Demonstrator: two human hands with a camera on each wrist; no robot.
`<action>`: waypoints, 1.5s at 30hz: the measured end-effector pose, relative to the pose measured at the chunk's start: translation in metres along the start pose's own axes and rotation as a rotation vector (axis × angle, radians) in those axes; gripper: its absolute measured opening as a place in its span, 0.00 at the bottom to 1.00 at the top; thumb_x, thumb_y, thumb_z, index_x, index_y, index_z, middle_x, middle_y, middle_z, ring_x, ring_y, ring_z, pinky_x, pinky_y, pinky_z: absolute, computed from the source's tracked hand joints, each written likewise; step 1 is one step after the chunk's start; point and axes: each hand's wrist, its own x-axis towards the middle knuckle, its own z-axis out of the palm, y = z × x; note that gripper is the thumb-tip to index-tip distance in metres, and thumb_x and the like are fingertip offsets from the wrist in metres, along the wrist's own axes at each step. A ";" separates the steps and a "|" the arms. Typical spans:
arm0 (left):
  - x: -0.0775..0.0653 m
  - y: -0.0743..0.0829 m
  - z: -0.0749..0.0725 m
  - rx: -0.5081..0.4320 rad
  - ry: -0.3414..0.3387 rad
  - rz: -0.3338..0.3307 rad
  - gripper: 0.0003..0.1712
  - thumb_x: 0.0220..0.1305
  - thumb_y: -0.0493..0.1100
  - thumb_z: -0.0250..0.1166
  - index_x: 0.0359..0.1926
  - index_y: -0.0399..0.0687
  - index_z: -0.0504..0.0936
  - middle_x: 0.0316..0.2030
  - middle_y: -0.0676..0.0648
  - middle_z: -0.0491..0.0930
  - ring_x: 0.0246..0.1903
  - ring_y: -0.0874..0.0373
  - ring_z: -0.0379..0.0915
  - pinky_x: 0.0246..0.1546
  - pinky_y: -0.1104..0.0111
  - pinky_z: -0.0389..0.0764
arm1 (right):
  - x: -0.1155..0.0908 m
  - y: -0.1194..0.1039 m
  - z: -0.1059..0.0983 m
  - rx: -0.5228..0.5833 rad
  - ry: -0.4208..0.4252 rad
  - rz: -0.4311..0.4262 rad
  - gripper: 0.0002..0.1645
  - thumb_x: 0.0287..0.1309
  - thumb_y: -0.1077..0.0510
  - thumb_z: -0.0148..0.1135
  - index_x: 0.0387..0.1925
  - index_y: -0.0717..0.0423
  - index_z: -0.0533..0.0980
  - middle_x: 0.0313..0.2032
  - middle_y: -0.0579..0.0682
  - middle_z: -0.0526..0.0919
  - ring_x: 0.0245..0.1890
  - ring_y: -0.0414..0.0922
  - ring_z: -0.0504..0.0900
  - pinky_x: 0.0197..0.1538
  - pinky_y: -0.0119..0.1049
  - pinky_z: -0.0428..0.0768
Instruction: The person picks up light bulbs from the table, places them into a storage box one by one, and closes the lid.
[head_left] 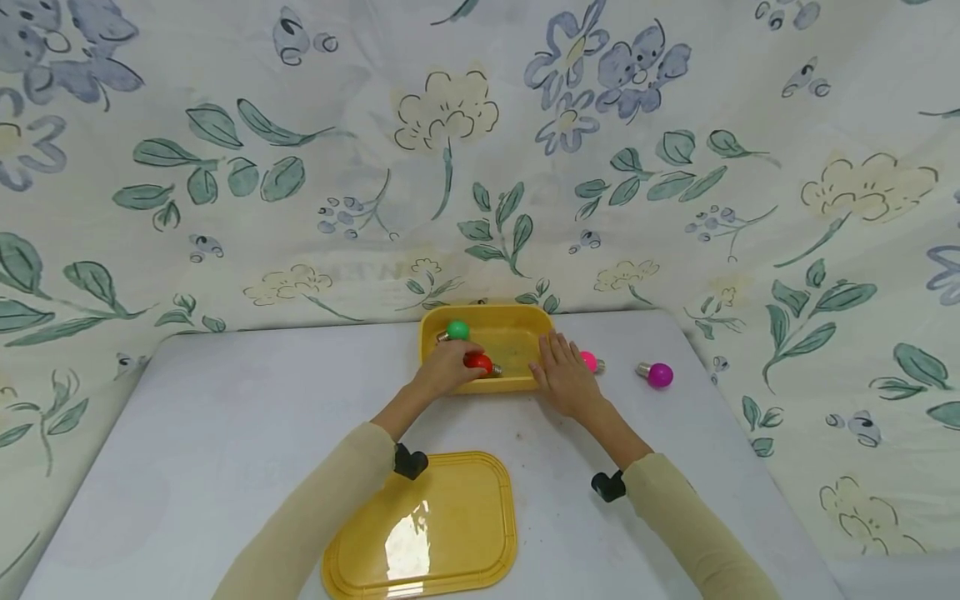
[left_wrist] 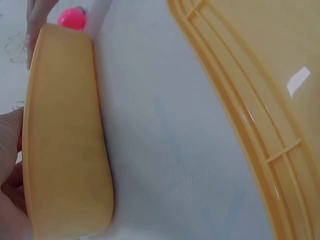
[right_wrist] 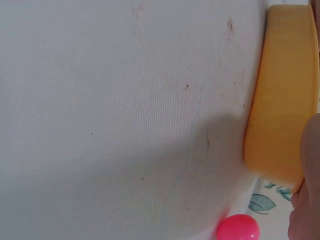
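In the head view a yellow plastic box (head_left: 517, 340) stands at the back of the table. My left hand (head_left: 444, 368) reaches over its front left side and grips a red light bulb (head_left: 477, 362) by the round end, with the metal base pointing right. Behind that hand, a green bulb (head_left: 458, 330) lies in the box's far left corner. My right hand (head_left: 566, 379) rests on the right rim with its fingers straight. Just beyond those fingers lies a pink bulb (head_left: 590, 361), partly hidden. The left wrist view shows mostly the outer wall of the box (left_wrist: 67, 135).
A purple bulb (head_left: 659, 375) lies on the white table (head_left: 247, 417) farther right. Nearer the front, a flat yellow lid (head_left: 468, 508) lies partly under the left forearm. Behind the table hangs a flowered cloth (head_left: 360, 208).
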 end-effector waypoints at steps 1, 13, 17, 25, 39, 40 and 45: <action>0.000 0.000 0.000 0.005 0.002 -0.005 0.21 0.63 0.43 0.71 0.54 0.37 0.83 0.48 0.41 0.83 0.45 0.50 0.77 0.51 0.59 0.80 | 0.000 0.000 0.000 0.000 0.002 0.001 0.40 0.79 0.43 0.34 0.76 0.69 0.45 0.76 0.66 0.45 0.76 0.60 0.46 0.75 0.52 0.43; 0.000 0.003 -0.001 0.040 0.033 -0.041 0.21 0.61 0.43 0.73 0.53 0.38 0.84 0.47 0.42 0.83 0.44 0.50 0.77 0.51 0.60 0.80 | 0.003 0.000 0.001 0.003 0.022 -0.004 0.40 0.79 0.44 0.35 0.76 0.69 0.46 0.76 0.67 0.46 0.76 0.60 0.46 0.75 0.52 0.43; 0.000 0.002 -0.001 0.046 0.030 -0.046 0.21 0.62 0.43 0.72 0.53 0.38 0.84 0.47 0.42 0.83 0.43 0.50 0.77 0.50 0.60 0.80 | 0.003 -0.001 0.000 0.006 0.008 0.000 0.40 0.79 0.43 0.34 0.76 0.68 0.45 0.76 0.66 0.45 0.76 0.60 0.45 0.75 0.51 0.43; -0.002 0.002 -0.001 0.030 0.045 -0.034 0.20 0.62 0.42 0.72 0.52 0.37 0.84 0.46 0.42 0.84 0.43 0.50 0.77 0.50 0.60 0.80 | 0.002 -0.001 -0.001 -0.004 -0.008 0.004 0.41 0.79 0.42 0.32 0.76 0.68 0.44 0.76 0.66 0.45 0.76 0.61 0.46 0.75 0.52 0.43; -0.012 -0.002 -0.017 0.059 0.119 -0.050 0.22 0.68 0.45 0.66 0.58 0.38 0.81 0.54 0.40 0.81 0.53 0.45 0.77 0.56 0.53 0.78 | 0.001 -0.001 -0.001 -0.004 -0.025 0.014 0.41 0.79 0.42 0.32 0.77 0.68 0.44 0.76 0.66 0.44 0.76 0.60 0.45 0.75 0.52 0.41; -0.012 -0.004 -0.019 0.073 0.123 -0.048 0.22 0.69 0.45 0.66 0.58 0.38 0.80 0.54 0.40 0.81 0.53 0.45 0.77 0.56 0.52 0.77 | 0.001 -0.001 -0.001 -0.005 -0.023 0.015 0.41 0.79 0.42 0.32 0.77 0.67 0.44 0.76 0.66 0.44 0.76 0.60 0.45 0.75 0.52 0.41; -0.014 -0.016 -0.026 0.130 0.157 -0.022 0.22 0.73 0.43 0.60 0.62 0.37 0.78 0.57 0.38 0.79 0.55 0.42 0.75 0.59 0.51 0.75 | 0.001 0.000 0.000 -0.004 -0.011 0.013 0.41 0.79 0.42 0.32 0.77 0.68 0.45 0.76 0.66 0.45 0.76 0.60 0.46 0.75 0.52 0.42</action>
